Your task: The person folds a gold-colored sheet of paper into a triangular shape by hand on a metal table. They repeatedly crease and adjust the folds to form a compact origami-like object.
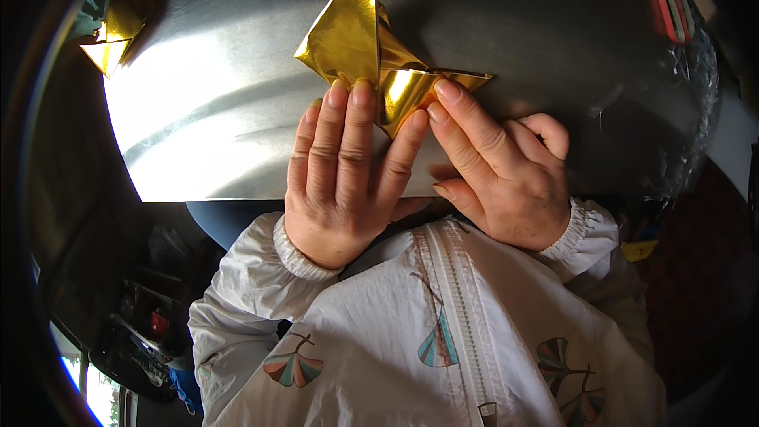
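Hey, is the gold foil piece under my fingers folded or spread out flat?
Folded: the gold foil piece shows angled, overlapping flaps and pointed corners. Fingers of the left hand and right hand touch it.

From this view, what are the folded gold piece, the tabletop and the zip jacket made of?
Folded gold piece: probably foil-coated paper, mirror-glossy; crisp creases, bright highlights.
Tabletop: looks like sheet metal, satin; grey, broad blurred glare; laminate possible.
Zip jacket: likely thin synthetic fabric, faint sheen; fine crinkles and puckers.
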Demonstrator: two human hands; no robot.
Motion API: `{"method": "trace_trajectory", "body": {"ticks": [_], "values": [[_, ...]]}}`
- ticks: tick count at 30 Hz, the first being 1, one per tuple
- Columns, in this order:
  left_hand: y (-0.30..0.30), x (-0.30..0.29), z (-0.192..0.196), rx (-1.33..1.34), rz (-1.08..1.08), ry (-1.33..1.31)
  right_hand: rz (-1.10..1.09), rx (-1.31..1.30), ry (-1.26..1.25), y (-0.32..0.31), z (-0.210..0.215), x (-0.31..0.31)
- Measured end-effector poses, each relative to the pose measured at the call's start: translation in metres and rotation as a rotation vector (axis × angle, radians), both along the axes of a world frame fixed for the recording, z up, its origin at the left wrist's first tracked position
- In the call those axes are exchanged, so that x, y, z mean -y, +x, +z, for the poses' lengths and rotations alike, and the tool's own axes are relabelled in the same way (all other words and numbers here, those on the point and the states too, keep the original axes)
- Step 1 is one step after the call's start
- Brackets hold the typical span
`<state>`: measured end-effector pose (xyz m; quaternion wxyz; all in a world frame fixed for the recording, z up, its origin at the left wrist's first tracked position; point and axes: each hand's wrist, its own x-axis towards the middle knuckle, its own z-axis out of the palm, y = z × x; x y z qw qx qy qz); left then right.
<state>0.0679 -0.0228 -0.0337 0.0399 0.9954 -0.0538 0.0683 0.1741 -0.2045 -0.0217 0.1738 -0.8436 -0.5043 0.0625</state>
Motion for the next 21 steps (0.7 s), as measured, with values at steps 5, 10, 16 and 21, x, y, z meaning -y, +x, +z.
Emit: {"method": "trace_trajectory", "body": {"ticks": [5, 10, 16, 21], "values": [[0.0008, 0.0016, 0.0017, -0.015, 0.010, -0.005, -0.044, -0.004, 0.009, -0.0013, -0.0020, -0.0019], [0.0022, 0.0029, 0.0044, -0.032, 0.012, 0.008, -0.048, -0.001, -0.090, 0.0002, 0.0062, -0.0019], [0.0028, 0.0052, 0.0041, -0.003, 0.027, -0.030, -0.131, -0.009, -0.083, -0.0023, 0.0040, -0.0043], [0.0027, 0.0067, 0.0011, 0.019, 0.037, -0.055, -0.163, 0.020, -0.063, -0.0051, 0.0030, -0.0052]]}}
